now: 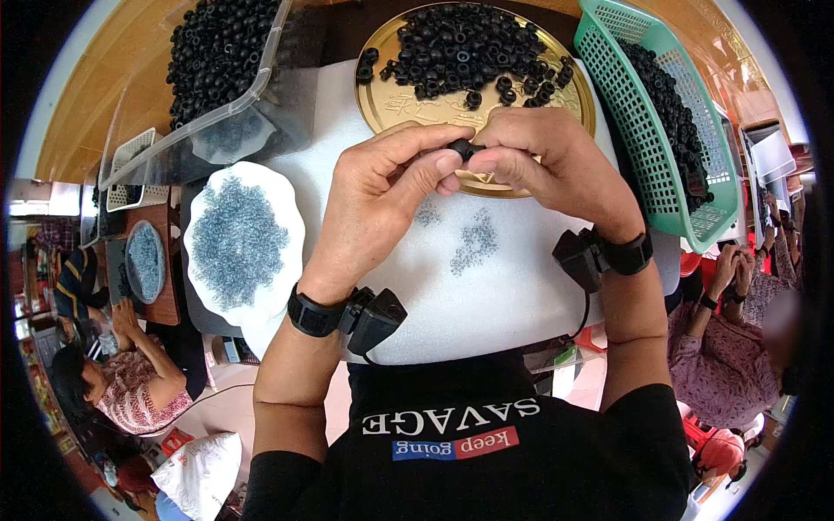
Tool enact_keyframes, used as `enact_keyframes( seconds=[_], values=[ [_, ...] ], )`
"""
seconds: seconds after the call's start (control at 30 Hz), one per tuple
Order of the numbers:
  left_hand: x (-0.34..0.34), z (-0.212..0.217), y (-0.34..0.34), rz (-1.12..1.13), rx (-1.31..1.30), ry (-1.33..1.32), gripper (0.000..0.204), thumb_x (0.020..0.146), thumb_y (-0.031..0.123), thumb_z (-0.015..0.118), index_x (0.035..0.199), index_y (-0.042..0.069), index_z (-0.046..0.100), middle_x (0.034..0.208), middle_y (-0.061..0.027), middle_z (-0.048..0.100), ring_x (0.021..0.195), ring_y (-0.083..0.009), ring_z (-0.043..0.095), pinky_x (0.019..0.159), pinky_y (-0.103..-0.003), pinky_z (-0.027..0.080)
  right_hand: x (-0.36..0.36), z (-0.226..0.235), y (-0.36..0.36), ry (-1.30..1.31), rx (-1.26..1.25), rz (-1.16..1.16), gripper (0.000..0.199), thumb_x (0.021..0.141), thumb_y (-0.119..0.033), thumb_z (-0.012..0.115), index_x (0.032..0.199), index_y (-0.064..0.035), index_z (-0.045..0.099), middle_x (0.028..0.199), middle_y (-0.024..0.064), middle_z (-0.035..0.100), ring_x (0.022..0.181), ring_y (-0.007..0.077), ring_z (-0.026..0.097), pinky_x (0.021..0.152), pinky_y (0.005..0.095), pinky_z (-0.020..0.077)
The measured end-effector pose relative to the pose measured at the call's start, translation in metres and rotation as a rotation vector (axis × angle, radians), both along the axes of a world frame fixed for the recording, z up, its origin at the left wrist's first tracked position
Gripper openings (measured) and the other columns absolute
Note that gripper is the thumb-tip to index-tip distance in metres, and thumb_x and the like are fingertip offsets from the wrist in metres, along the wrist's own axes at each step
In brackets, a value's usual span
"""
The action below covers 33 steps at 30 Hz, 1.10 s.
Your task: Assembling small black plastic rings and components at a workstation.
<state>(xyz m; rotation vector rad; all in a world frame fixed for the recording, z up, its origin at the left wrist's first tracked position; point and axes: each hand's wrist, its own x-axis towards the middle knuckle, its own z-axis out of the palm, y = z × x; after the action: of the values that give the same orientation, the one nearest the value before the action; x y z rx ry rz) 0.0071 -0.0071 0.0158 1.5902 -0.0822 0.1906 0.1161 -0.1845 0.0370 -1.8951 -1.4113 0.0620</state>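
My left hand (375, 187) pinches a small black round part (463, 148) between thumb and fingers. My right hand (560, 161) meets it from the other side, its thumb and forefinger closed on the same part. Both hands are raised over the near edge of a round gold tray (375, 95), which bears a heap of similar black hollow parts (469, 48). Below the hands, small translucent bluish rings (475, 243) lie scattered on a white sheet (426, 317). Whether a ring sits in the held part is hidden by my fingertips.
To the left, a white scalloped plate (296, 204) holds many bluish rings; behind it stands a clear plastic bin (187, 130) of black parts. A green perforated basket (647, 143) with more black parts stands at right. Other people (139, 391) work on both sides.
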Motion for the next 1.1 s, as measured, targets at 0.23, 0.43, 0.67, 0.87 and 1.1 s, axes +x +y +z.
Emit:
enact_keyframes(
  seconds=[0.23,0.43,0.67,0.87,1.1],
  values=[
    [0.0,0.004,0.001,-0.113,0.086,-0.028,0.028,0.089,0.004,0.061,0.117,0.002,0.064,0.089,-0.0064,0.067,0.074,-0.0108,0.062,0.067,-0.021,0.05,0.01,-0.009,-0.011,0.589,0.042,0.133,0.019,0.078,-0.015,0.077,0.086,-0.0024,0.066,0.07,-0.0037,0.056,0.059,0.0027,0.049,0.049,0.0191,0.0381],
    [0.0,0.006,-0.003,-0.084,-0.146,-0.001,0.025,0.089,0.005,0.062,0.113,-0.002,0.059,0.086,-0.0079,0.066,0.074,-0.0112,0.063,0.066,-0.022,0.051,0.006,-0.003,-0.004,0.732,0.169,0.135,0.027,0.075,-0.012,0.079,0.097,-0.0025,0.066,0.08,-0.0037,0.057,0.07,0.0017,0.051,0.058,0.0159,0.0399],
    [0.002,0.001,0.002,-0.097,-0.25,-0.012,0.016,0.089,0.006,0.063,0.102,0.0,0.055,0.079,-0.0095,0.066,0.069,-0.0132,0.065,0.063,-0.024,0.053,0.007,-0.006,-0.001,0.51,0.209,0.157,0.035,0.073,-0.014,0.08,0.107,-0.0096,0.07,0.084,-0.0051,0.058,0.069,0.0024,0.05,0.057,0.0182,0.0368],
    [0.004,-0.002,0.006,-0.106,-0.293,-0.001,0.015,0.088,0.006,0.066,0.1,-0.001,0.059,0.081,-0.0086,0.068,0.07,-0.0102,0.065,0.064,-0.021,0.052,0.004,-0.002,0.0,0.339,0.144,0.098,0.031,0.073,-0.01,0.079,0.102,-0.0069,0.07,0.09,-0.0019,0.061,0.073,0.0031,0.052,0.059,0.0186,0.0394],
    [0.003,-0.001,0.005,-0.111,-0.249,-0.003,0.012,0.088,0.003,0.064,0.098,-0.001,0.063,0.085,-0.0099,0.069,0.072,-0.0107,0.066,0.065,-0.022,0.054,0.003,-0.007,-0.002,0.677,0.174,0.151,0.031,0.074,-0.007,0.079,0.101,-0.0017,0.064,0.088,-0.0006,0.06,0.077,0.0039,0.059,0.062,0.0159,0.0459]
  ],
)
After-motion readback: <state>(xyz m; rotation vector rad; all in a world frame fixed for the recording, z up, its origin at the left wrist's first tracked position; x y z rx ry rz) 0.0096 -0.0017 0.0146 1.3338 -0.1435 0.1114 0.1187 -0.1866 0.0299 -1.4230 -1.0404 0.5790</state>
